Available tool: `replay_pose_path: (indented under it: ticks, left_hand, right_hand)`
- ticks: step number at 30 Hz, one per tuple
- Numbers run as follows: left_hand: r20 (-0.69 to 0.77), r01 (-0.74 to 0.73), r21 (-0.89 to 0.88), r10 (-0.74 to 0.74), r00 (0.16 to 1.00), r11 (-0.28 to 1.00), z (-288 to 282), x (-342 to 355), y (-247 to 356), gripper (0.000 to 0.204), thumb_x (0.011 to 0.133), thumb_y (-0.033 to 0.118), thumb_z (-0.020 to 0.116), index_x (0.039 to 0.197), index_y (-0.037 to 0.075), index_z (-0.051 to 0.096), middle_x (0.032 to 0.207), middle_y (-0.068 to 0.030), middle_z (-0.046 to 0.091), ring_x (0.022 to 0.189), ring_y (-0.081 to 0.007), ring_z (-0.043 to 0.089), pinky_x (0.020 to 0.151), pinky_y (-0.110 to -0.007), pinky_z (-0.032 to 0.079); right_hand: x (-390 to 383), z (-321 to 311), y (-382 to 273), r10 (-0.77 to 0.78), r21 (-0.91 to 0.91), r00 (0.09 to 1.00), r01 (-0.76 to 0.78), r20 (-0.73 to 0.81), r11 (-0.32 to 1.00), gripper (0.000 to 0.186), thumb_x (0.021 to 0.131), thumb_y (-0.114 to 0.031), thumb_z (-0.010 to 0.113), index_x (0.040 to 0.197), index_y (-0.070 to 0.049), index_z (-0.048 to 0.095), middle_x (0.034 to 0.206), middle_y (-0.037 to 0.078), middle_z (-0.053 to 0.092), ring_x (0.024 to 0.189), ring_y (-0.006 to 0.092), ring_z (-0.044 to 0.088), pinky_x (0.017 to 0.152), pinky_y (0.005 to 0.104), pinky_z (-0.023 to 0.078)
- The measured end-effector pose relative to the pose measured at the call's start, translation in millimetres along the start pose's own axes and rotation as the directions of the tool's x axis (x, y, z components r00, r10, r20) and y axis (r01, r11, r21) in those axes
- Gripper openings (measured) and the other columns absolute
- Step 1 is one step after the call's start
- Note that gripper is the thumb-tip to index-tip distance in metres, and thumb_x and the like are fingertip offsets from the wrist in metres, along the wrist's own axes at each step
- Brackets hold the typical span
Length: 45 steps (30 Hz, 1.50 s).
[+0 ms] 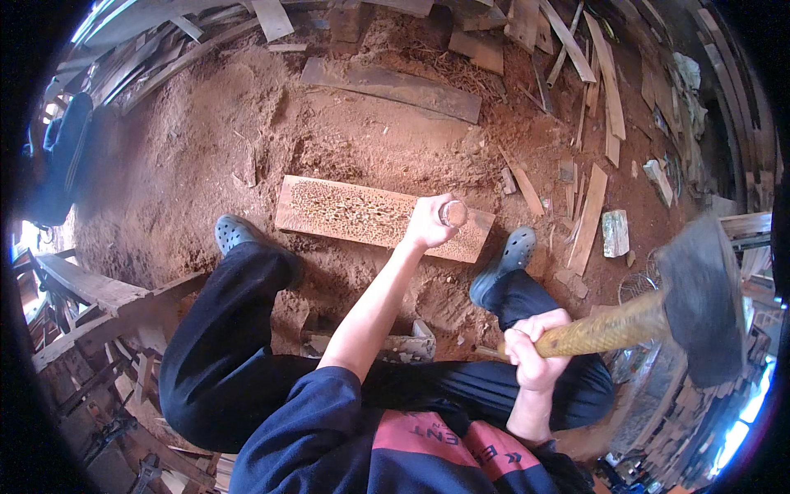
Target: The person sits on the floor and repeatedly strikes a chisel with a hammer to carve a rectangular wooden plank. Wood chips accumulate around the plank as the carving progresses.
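A thick wooden board (290,210) lies on the dirt floor between my feet, its top densely pitted with small holes or dents. Over the right part of the board, my left hand (429,224) is closed around a short upright rod (453,214) with a round brown end facing up. The rod's lower end is hidden below my fist. My right hand (539,350) grips a sledgehammer (605,323) by its yellowish handle, near my right knee. The hammer's big dark head (699,300), slightly blurred, is raised off to the right, apart from the rod.
A long flat plank (391,88) lies on the dirt beyond the board. Loose wood strips (587,221) and a pale block (615,234) are scattered at right. Behind my left leg stands a wooden frame (90,284). A blurred dark blue object (62,169) is at far left.
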<state>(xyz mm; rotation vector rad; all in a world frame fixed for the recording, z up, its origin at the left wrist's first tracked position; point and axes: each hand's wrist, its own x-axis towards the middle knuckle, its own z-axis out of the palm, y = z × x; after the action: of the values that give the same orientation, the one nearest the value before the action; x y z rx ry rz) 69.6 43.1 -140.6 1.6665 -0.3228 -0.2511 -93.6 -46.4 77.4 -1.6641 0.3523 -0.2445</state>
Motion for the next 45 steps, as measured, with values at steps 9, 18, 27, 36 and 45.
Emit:
replay_pose_path:
  ticks: [9,18,27,36,45]
  left_hand:
    - [0.02,-0.144,0.068,0.143,0.99,0.987,1.3,1.2,-1.0,0.043,0.057,0.018,0.065,0.099,0.008,0.066,0.081,-0.014,0.066,0.081,-0.0268,0.065,0.073,-0.03,0.05]
    - [-0.003,-0.018,0.024,0.018,1.0,1.0,2.0,-4.7,-0.9,0.019,0.055,0.015,0.061,0.067,0.003,0.053,0.06,-0.0146,0.054,0.056,-0.0281,0.055,0.055,-0.034,0.043]
    - [-0.037,-0.001,-0.125,-0.004,0.999,0.992,0.5,0.7,18.6,0.026,0.056,0.017,0.064,0.075,0.002,0.056,0.067,-0.0162,0.059,0.064,-0.0293,0.06,0.06,-0.035,0.047]
    - [0.006,-0.018,0.012,0.018,1.0,1.0,4.2,-9.0,-4.5,0.021,0.052,0.013,0.062,0.069,0.003,0.054,0.062,-0.0152,0.055,0.059,-0.0302,0.057,0.057,-0.035,0.045]
    - [0.031,-0.02,0.027,0.019,0.999,0.999,1.0,-9.2,-8.1,0.02,0.052,0.013,0.061,0.068,0.003,0.054,0.062,-0.0135,0.056,0.058,-0.027,0.057,0.058,-0.032,0.044]
  right_hand:
    - [-5.1,-7.7,97.8,0.439,-0.613,0.896,-0.388,-0.075,0.688,0.019,0.063,-0.011,0.062,0.074,0.004,0.059,0.062,0.016,0.06,0.056,0.0225,0.059,0.056,0.0366,0.045]
    - [-2.5,-8.0,-6.6,0.266,0.2,0.962,-0.249,-0.063,0.948,0.027,0.066,0.012,0.058,0.07,-0.008,0.041,0.059,-0.001,0.044,0.045,0.0048,0.042,0.039,0.0209,0.034]
    - [-24.4,7.7,118.3,0.572,-0.443,0.807,-0.571,-0.147,0.691,0.017,0.062,0.004,0.058,0.066,-0.007,0.046,0.049,-0.002,0.04,0.037,0.0086,0.042,0.035,0.0245,0.035]
    - [-16.7,6.4,109.3,0.853,0.351,0.488,-0.843,0.185,0.407,0.023,0.066,0.006,0.055,0.074,-0.011,0.042,0.048,-0.004,0.035,0.031,0.0093,0.033,0.033,0.0268,0.029]
    - [-55.7,-22.6,126.2,0.787,0.472,0.208,-0.874,0.581,-0.117,0.019,0.074,0.003,0.047,0.072,-0.013,0.039,0.046,-0.007,0.03,0.032,0.005,0.029,0.034,0.0237,0.028]
